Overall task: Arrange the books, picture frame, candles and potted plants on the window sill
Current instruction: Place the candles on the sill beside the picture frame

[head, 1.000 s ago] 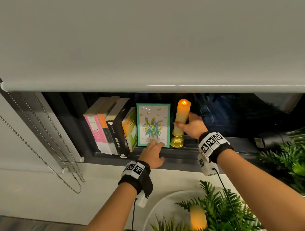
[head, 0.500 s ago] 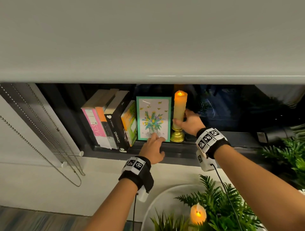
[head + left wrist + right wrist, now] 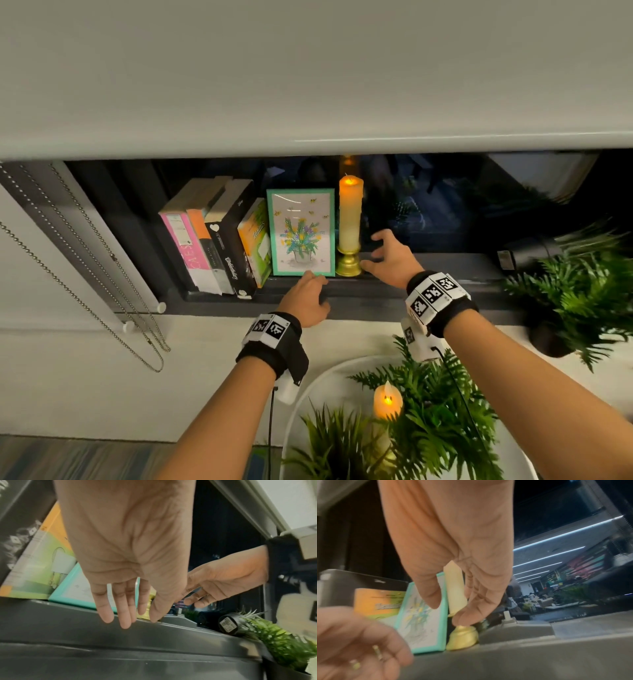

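A lit cream candle (image 3: pixel 350 219) in a gold holder (image 3: pixel 348 263) stands upright on the dark window sill (image 3: pixel 472 274), touching the right side of the teal picture frame (image 3: pixel 301 233). Several books (image 3: pixel 219 246) lean at the frame's left. My right hand (image 3: pixel 371 250) hovers just right of the holder, fingers spread, holding nothing; in the right wrist view its fingertips (image 3: pixel 464 616) hang in front of the candle (image 3: pixel 455 588). My left hand (image 3: pixel 310 279) lies with straight fingers (image 3: pixel 125 609) at the frame's (image 3: pixel 77 592) lower edge.
Below, a white round table (image 3: pixel 308 394) carries a second lit candle (image 3: pixel 387 401) among potted ferns (image 3: pixel 435 428). Another fern in a black pot (image 3: pixel 582 294) sits at the sill's right end. A lowered roller blind (image 3: pixel 308 85) hangs overhead, with bead chains (image 3: pixel 85 267) at the left.
My right hand has let go of the candle and drawn back a little to the right. The candle now stands free beside the frame. The left hand has stayed at the frame.
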{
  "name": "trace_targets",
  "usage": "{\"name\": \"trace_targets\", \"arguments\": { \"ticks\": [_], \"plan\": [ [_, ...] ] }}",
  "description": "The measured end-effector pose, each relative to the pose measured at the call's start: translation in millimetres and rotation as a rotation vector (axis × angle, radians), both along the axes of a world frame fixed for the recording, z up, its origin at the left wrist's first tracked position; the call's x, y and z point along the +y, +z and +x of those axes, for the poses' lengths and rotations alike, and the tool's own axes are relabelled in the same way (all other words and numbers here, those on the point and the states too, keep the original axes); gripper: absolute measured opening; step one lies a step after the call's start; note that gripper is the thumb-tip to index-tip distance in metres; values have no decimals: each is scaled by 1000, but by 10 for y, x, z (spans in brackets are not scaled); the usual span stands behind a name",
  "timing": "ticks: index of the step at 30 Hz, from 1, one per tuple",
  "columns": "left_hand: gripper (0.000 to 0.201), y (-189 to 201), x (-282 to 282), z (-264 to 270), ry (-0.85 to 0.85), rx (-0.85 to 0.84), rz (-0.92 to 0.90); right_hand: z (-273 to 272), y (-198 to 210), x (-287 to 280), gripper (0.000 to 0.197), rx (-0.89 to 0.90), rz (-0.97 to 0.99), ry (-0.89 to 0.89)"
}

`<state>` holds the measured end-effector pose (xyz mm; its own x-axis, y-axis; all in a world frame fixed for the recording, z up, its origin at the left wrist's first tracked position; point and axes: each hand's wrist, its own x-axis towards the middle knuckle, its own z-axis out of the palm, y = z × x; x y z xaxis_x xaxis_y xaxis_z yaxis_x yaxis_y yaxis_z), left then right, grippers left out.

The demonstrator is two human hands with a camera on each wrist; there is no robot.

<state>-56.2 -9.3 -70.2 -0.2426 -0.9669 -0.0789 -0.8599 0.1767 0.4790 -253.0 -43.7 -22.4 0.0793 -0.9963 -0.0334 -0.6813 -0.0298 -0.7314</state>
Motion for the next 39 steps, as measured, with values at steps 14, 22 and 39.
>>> {"name": "trace_targets", "arguments": {
  "ticks": [14, 22, 39],
  "plan": [
    [21, -331, 811, -450, -240, 96, 243, -347, -562, 1357, 32, 282, 269, 446],
    [24, -371, 917, -534, -247, 75, 359, -240, -781, 1581, 51, 513, 187, 442],
    [37, -221, 933, -483, -180, 316, 221, -234, -131, 1285, 43, 237, -99, 315]
  ]
}}
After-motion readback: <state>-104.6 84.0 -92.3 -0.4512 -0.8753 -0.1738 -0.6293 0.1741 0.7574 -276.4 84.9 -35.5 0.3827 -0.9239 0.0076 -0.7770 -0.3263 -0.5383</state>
